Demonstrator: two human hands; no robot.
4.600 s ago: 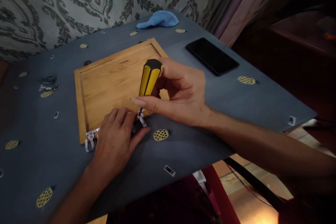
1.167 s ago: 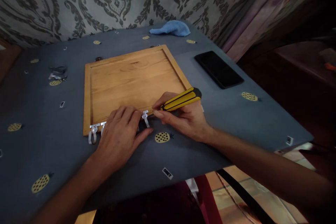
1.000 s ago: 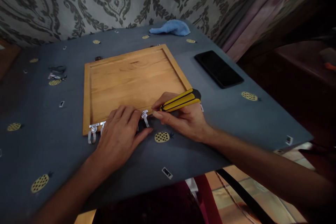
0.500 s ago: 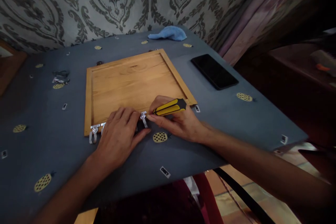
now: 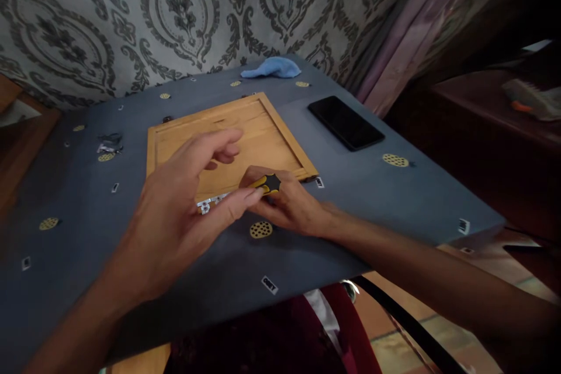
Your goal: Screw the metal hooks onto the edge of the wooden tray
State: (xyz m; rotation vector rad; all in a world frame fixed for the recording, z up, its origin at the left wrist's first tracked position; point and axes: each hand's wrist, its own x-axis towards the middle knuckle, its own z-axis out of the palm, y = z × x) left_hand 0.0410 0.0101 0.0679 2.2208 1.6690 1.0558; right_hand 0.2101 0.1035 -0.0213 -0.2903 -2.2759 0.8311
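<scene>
A framed wooden panel (image 5: 274, 140) lies flat on the cloth-covered table, with small metal clips (image 5: 205, 207) along its near edge. My right hand (image 5: 298, 204) is closed around a screwdriver (image 5: 272, 183) at that edge. Its handle is yellow and black; the shaft and tip are hidden by my hands. Above the panel's near left part is my left hand (image 5: 169, 216), raised and open with fingers apart. The left thumb reaches the screwdriver handle; whether it touches cannot be made out. That hand covers the panel's near left corner and some clips.
A black phone (image 5: 346, 123) lies right of the panel. At the table's back is a blue cloth (image 5: 272, 68). Small metal pieces (image 5: 109, 144) lie to the left. A patterned curtain (image 5: 184, 11) hangs behind the table (image 5: 394, 204), whose right edge drops to the floor.
My left hand has lifted off the panel's near edge and spread its fingers. The screwdriver handle has swung to point more toward me, still in my right hand. The view has shifted slightly.
</scene>
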